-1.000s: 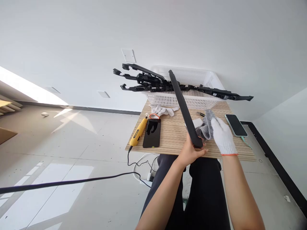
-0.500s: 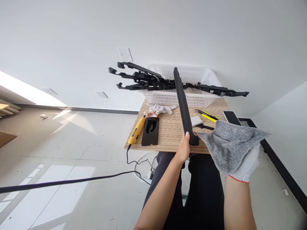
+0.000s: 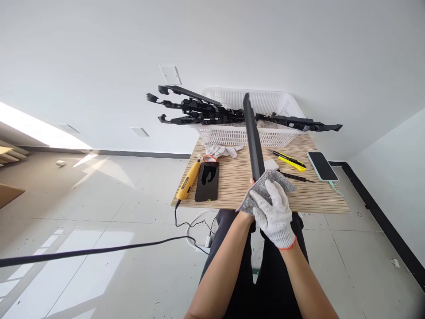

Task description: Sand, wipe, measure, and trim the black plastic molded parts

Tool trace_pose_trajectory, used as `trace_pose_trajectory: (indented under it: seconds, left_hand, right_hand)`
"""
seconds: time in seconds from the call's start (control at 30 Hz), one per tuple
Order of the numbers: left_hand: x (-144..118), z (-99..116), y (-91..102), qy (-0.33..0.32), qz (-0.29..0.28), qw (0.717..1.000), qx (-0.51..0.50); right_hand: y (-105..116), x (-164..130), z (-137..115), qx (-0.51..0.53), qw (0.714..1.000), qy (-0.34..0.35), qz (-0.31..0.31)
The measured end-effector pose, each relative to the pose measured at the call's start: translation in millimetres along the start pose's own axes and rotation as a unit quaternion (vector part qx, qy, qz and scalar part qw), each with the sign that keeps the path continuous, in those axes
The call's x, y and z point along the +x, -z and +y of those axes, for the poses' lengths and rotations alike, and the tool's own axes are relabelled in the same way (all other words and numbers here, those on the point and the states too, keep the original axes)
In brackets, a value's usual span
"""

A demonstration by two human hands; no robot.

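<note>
A long black plastic strip (image 3: pixel 253 135) stands slanted over the small wooden table (image 3: pixel 232 186), its far end up near the white basket (image 3: pixel 232 133). My bare left hand (image 3: pixel 248 212) holds the strip's near end and is mostly hidden. My right hand (image 3: pixel 274 212), in a white knit glove, presses a grey cloth (image 3: pixel 265 188) around that near end, over my left hand.
Long black plastic parts (image 3: pixel 199 110) lie across the basket. On the table lie a yellow power tool (image 3: pixel 187 180) with a cord, a black phone (image 3: pixel 207 181), a white glove (image 3: pixel 221 150), a yellow utility knife (image 3: pixel 288 160), a black pen-like tool (image 3: pixel 295 177) and a second phone (image 3: pixel 322 166).
My right hand picked the grey cloth up off the table, swung it out to the right, then brought it back onto the strip's near end. The strip stands a little steeper.
</note>
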State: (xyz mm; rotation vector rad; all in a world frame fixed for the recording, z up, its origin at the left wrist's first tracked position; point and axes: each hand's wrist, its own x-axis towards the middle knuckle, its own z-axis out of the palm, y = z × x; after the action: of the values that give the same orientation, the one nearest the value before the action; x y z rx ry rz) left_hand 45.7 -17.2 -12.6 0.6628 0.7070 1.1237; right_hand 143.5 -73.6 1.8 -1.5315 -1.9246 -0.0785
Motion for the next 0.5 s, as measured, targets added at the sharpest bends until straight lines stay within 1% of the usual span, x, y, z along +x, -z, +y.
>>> trace_pose_trajectory:
  seconds: [0.07,0.13,0.3,0.4,0.5]
  left_hand:
    - [0,0,0.4,0.031,0.008,0.999,-0.041]
    - [1,-1,-1.0,0.054,0.011,0.996,-0.067]
    - [1,-4,-1.7,0.061,0.024,0.997,-0.047]
    - [2,-8,2.1,0.074,0.019,0.996,-0.035]
    - [1,-10,3.7,0.053,0.001,0.999,-0.004]
  right_hand:
    - [-15,1,2,-0.018,1.0,-0.004,0.02]
    - [-22,2,8,-0.024,0.998,-0.023,0.058]
    - [-23,0,18,-0.016,0.985,-0.098,0.139]
    - [-23,0,18,0.005,0.978,-0.15,0.146]
    - [-22,1,17,0.057,0.965,-0.209,0.148]
